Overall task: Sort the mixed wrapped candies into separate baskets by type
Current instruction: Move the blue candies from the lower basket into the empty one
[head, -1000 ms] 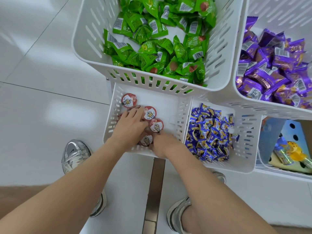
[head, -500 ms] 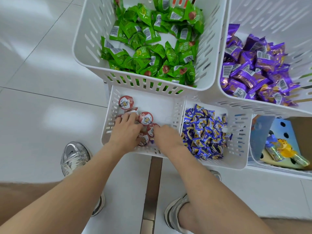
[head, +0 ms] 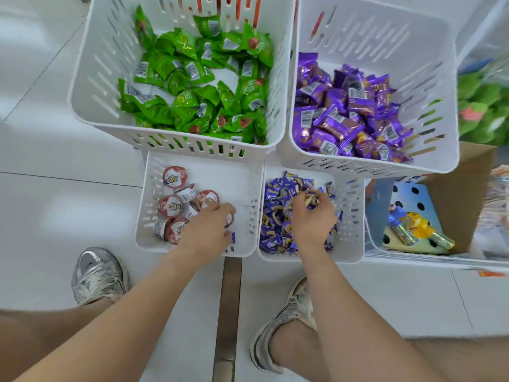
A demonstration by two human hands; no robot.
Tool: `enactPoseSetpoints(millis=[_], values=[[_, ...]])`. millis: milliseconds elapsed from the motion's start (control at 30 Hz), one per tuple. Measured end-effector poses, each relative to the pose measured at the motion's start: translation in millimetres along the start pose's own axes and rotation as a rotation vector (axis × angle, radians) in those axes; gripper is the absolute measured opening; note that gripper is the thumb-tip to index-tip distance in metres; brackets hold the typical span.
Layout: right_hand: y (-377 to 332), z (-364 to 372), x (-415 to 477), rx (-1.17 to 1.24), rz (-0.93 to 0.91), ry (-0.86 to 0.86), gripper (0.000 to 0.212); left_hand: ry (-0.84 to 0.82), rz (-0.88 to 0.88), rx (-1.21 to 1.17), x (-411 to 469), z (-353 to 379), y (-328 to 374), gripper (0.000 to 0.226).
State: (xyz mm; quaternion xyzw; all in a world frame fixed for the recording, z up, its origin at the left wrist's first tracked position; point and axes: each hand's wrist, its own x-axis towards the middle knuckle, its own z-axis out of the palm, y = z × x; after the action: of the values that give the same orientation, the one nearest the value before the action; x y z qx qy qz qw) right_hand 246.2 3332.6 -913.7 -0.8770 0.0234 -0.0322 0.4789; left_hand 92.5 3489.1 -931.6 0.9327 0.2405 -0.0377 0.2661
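Sorting near complete. Two large baskets hold only green candies (head: 192, 86) and purple candies (head: 347, 114). The small right basket (head: 355, 216) holds blue candies, where the right hand (head: 312, 216) closes on a few. The small left basket (head: 148, 205) holds red-lidded cups; the left hand (head: 206, 230), curled, pinches one stray blue candy (head: 233, 236).

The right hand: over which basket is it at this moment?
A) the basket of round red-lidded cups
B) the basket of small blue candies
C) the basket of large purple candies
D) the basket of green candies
B: the right hand is down in the basket of small blue candies, with a few wrappers in its fingers, while the left hand is in the basket of red-lidded cups.
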Motion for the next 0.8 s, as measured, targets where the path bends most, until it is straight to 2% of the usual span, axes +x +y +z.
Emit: enactPoseSetpoints(millis=[100,200,267,300,367,467,533,600,700,800], values=[[3,-9,12,-0.033,-0.026,-0.115,0.026,-0.052,0.01,0.145,1,7,6,0.044],[3,-11,10,-0.097,-0.1,-0.252,0.042,0.038,-0.159,0.421,0,9,-1,0.056],[7,-7,6,-0.325,-0.279,-0.207,0.048,0.082,-0.313,0.543,-3,8,-13,0.068],[8,-5,1,-0.395,-0.374,-0.165,0.048,0.104,-0.369,0.556,-5,7,-20,0.073],[8,7,-12,-0.368,-0.566,-0.154,0.043,0.073,-0.42,0.544,-7,3,-32,0.078],[1,28,-38,-0.325,-0.831,-0.282,0.03,-0.048,-0.419,0.398,-5,2,-36,0.077],[-4,45,-53,-0.445,-1.004,-0.357,0.024,-0.039,-0.403,0.328,-3,-2,-39,0.077],[-7,61,-66,-0.617,-1.124,-0.478,0.03,-0.012,-0.37,0.269,0,-4,-46,0.07],[-13,78,-79,-0.838,-0.999,-0.719,0.043,0.013,-0.284,0.21,-1,-9,-57,0.054],[-14,89,-82,-0.942,-0.866,-0.742,0.067,0.085,-0.201,0.245,-2,-14,-68,0.05]])
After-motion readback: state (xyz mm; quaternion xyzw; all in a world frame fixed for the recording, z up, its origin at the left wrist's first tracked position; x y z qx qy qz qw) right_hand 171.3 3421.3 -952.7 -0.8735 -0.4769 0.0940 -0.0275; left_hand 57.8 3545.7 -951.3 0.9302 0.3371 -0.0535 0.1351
